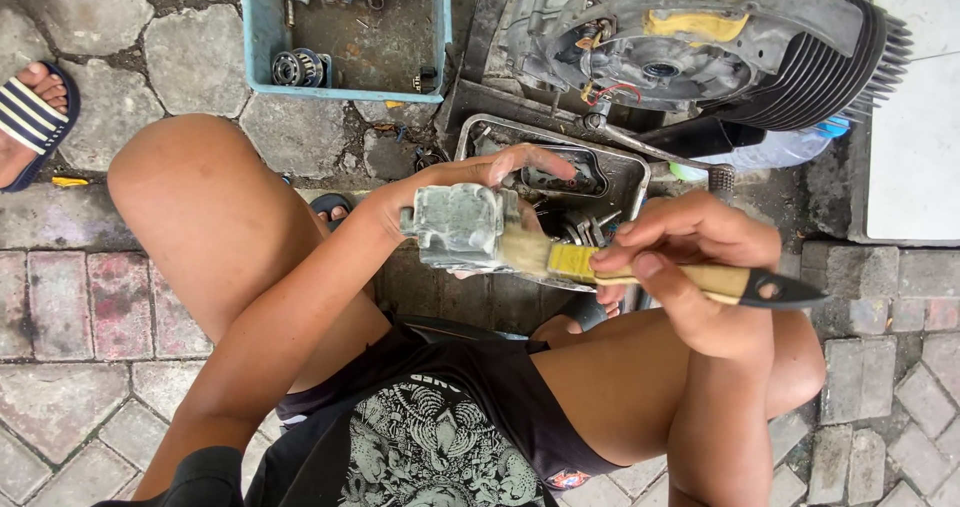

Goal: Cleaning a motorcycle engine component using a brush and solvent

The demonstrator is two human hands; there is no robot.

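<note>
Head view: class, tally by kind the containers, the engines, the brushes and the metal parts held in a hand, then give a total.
Containers: 2 (blue tray, metal pan)
Engines: 1 (engine)
Brushes: 1 (brush, in right hand)
Held metal parts: 1 (grey part, in left hand)
Total: 5

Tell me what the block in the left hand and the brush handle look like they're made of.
Block: probably cast metal, judging by its dull grey, grimy, mottled surface. Brush: handle looks like pale wood with a dark tip; yellowish metal-looking band.
</note>
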